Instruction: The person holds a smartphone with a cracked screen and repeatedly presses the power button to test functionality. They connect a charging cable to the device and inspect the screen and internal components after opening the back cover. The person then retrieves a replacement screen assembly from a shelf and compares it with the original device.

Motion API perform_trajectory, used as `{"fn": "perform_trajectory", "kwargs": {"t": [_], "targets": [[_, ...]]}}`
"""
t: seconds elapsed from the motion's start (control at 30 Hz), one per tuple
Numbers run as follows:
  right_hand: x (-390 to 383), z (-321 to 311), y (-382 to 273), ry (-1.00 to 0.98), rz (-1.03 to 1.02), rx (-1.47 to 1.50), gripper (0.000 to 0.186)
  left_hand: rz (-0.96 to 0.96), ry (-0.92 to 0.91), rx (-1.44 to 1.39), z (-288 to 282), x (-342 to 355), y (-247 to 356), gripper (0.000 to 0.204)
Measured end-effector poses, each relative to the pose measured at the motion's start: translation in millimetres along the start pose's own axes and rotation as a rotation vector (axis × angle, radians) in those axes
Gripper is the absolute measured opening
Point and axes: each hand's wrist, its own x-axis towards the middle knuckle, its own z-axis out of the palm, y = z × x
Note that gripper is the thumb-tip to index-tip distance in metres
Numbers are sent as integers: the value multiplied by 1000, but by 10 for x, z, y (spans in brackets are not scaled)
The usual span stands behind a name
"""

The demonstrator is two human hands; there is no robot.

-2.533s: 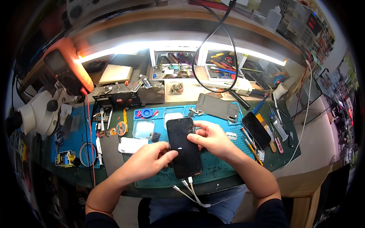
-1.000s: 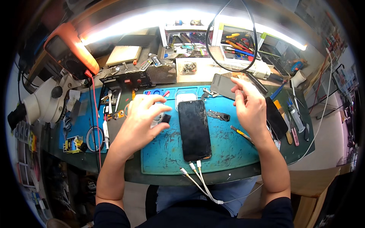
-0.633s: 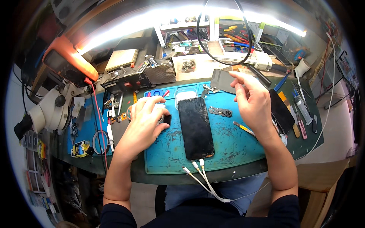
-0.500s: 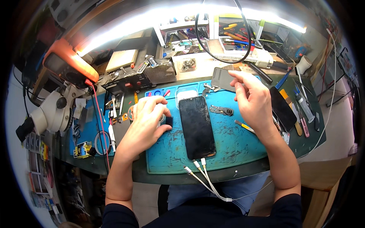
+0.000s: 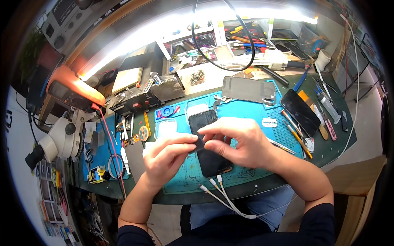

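Observation:
My left hand [image 5: 170,158] is closed, with a small dark flat square piece [image 5: 198,145] pinched between its thumb and fingertips. Close beside that piece, my right hand [image 5: 242,143] has its thumb and index finger curved and apart; whether it touches the piece I cannot tell. Beneath both hands a black phone [image 5: 211,166] with a cracked screen lies on the blue work mat [image 5: 180,182], its middle partly covered. Three white cable plugs [image 5: 211,180] rest by the phone's near end.
A grey phone panel [image 5: 246,90] and a razor blade [image 5: 269,122] lie on the mat. Tweezers [image 5: 283,146], a second black phone [image 5: 301,111] and a syringe [image 5: 329,110] are at right. An orange multimeter [image 5: 74,88] and white microscope [image 5: 57,137] stand left; a black cable loop [image 5: 253,53] hangs above.
Both hands have come together over the phone, the left bringing the small dark piece rightward. My right hand has moved left and nearer, away from the grey panel. The view has shifted slightly.

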Motion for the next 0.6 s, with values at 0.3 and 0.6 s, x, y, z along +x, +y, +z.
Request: {"fn": "perform_trajectory", "kwargs": {"t": [0.3,0.6], "targets": [[-20,-12,-60,-24,450,574,22,-195,42,-50,97,-72,28,38],[-4,-36,-111,-30,488,559,15,-245,-12,-112,92,-85,21,45]]}}
